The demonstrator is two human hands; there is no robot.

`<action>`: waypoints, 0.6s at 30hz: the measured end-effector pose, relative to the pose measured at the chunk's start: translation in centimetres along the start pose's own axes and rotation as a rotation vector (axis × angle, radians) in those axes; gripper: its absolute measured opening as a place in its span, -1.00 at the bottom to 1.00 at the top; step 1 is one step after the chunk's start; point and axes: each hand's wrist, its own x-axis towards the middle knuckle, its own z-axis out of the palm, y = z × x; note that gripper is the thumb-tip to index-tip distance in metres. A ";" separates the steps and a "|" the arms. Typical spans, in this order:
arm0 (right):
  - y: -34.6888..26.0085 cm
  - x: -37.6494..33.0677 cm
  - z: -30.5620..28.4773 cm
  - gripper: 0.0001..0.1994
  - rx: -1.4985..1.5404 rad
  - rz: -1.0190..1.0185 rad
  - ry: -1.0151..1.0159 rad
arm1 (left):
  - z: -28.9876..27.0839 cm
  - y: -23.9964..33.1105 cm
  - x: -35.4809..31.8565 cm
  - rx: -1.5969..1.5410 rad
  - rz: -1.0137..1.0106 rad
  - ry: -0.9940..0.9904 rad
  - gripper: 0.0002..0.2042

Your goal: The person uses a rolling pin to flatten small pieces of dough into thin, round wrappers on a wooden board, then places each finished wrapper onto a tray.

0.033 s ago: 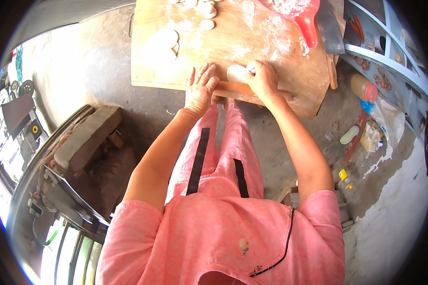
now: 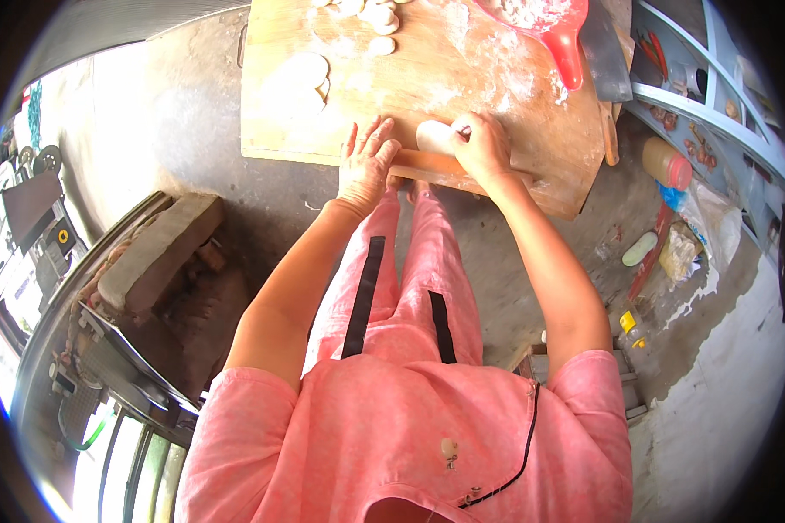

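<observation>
A pale, flattened round of dough [image 2: 433,137] lies near the front edge of a wooden board [image 2: 392,83]. My right hand [image 2: 482,146] is closed, its thumb and fingers pinching the right side of the dough. In front of the dough a wooden rolling pin [image 2: 432,164] runs sideways. My left hand [image 2: 371,159] rests over the pin's left end with its fingers stretched out and spread. The pin's right part passes beneath my right hand and wrist. Left of my hands lie rolled dough rounds [image 2: 305,74], overlapping. Small dough pieces [image 2: 380,19] sit farther back.
A red plastic scoop-like container [image 2: 556,30] with flour stands at the back right, beside a wide grey blade [image 2: 604,57]. Flour is scattered nearby. To the right are a pale blue rack [image 2: 715,105], a jar [image 2: 667,161] and plastic bags [image 2: 711,209]. A brick-like block [image 2: 161,253] stands left.
</observation>
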 end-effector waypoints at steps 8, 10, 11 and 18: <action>-5.0 2.2 1.4 -0.93 0.622 0.053 -0.016 | -0.8 -3.2 0.3 -0.113 -0.037 -0.051 -0.81; -7.9 3.2 2.9 -0.92 0.746 0.007 -0.075 | -1.1 -2.9 0.7 -0.023 -0.103 -0.216 -0.72; -9.9 3.8 3.4 -0.91 0.821 -0.015 -0.129 | -1.2 -2.8 0.7 -0.026 -0.139 -0.255 -0.69; -13.1 8.5 5.3 -0.70 0.266 -0.065 0.145 | -2.0 -2.3 0.9 -0.001 -0.108 -0.254 -0.65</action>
